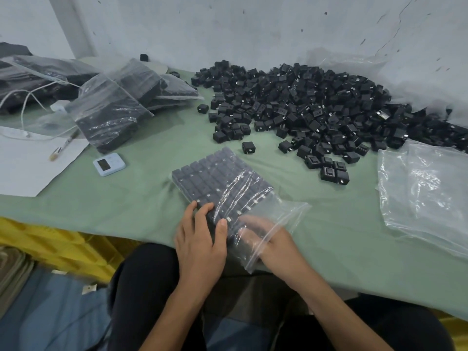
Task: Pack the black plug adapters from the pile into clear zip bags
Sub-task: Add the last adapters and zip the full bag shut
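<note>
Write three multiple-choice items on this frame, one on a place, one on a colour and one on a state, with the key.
1. Where is the loose adapter pile relative to the bag being filled?
A. Farther back and to the right
B. Directly left of it
C. Underneath it

2. What colour is the small timer?
A. Red
B. Light blue
C. Yellow

3. How is the mouth of the bag being filled?
A. Zipped shut
B. Open
C. Knotted

Key:
1 A: the pile spreads beyond the bag, toward the right.
2 B: its casing is pale blue against the green cloth.
3 B: fingers of the right hand show through the plastic inside the mouth, while the left hand rests on top.
</note>
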`<state>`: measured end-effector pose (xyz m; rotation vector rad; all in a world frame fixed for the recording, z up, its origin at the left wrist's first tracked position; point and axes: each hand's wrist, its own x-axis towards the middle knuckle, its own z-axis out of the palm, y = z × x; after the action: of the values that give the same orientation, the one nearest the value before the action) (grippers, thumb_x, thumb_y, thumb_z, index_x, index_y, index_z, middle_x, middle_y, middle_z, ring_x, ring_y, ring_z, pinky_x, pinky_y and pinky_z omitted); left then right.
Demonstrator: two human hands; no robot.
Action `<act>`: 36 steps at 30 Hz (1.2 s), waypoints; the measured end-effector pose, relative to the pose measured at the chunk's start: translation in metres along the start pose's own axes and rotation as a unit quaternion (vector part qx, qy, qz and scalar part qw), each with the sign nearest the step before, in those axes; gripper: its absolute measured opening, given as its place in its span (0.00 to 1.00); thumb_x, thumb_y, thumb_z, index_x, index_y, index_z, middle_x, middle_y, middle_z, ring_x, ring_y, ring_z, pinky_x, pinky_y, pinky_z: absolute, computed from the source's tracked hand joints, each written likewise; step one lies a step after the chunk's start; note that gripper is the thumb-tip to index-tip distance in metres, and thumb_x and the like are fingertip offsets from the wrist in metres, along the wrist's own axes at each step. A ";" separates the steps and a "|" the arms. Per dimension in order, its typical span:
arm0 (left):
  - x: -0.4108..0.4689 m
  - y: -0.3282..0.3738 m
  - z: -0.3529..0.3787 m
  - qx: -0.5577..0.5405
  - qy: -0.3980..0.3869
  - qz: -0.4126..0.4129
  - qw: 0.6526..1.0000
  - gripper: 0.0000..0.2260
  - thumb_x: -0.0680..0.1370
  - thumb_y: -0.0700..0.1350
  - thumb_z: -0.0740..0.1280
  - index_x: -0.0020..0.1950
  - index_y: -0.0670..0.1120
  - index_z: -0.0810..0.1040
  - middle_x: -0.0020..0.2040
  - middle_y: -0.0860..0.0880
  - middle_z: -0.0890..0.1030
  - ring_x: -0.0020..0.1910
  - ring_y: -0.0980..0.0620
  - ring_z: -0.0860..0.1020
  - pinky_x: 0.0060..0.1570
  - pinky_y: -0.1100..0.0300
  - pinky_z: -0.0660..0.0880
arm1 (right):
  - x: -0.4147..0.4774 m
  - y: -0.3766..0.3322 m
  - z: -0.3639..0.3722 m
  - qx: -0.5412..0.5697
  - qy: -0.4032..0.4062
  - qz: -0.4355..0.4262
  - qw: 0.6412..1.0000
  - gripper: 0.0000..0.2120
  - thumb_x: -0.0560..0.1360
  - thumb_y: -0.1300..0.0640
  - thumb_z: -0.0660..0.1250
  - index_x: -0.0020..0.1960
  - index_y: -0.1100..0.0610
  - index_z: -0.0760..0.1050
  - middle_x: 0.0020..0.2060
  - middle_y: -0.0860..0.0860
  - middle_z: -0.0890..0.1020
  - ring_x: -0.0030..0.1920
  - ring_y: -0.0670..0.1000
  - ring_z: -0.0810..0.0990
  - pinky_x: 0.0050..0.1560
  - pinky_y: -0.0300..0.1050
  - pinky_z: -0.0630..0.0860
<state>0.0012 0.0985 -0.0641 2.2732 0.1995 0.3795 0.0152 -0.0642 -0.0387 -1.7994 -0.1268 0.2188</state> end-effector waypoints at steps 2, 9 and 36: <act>0.000 0.000 0.001 0.005 -0.004 -0.002 1.000 0.18 0.81 0.58 0.58 0.71 0.59 0.66 0.78 0.53 0.58 0.76 0.50 0.59 0.71 0.55 0.52 | -0.001 0.002 -0.002 -0.003 -0.012 0.004 1.000 0.13 0.80 0.58 0.67 0.62 0.47 0.80 0.52 0.46 0.84 0.49 0.48 0.85 0.45 0.44 0.82; -0.002 0.000 -0.003 0.040 -0.011 0.010 0.999 0.21 0.82 0.61 0.52 0.73 0.58 0.65 0.78 0.53 0.57 0.76 0.49 0.58 0.73 0.51 0.54 | 0.000 0.003 0.005 -0.123 0.003 -0.033 0.992 0.19 0.79 0.63 0.66 0.60 0.39 0.75 0.56 0.43 0.79 0.53 0.38 0.77 0.57 0.28 0.72; -0.077 0.026 0.000 0.049 0.035 0.173 0.983 0.16 0.74 0.61 0.66 0.51 0.51 0.82 0.45 0.57 0.82 0.40 0.56 0.79 0.43 0.64 0.73 | 0.011 0.013 0.006 -0.169 0.018 -0.047 0.984 0.21 0.74 0.61 0.74 0.63 0.45 0.78 0.52 0.46 0.77 0.51 0.47 0.79 0.58 0.40 0.76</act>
<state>-0.0705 0.0604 -0.0605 2.3952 -0.1488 0.6416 0.0242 -0.0596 -0.0538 -2.1275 -0.2339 0.1016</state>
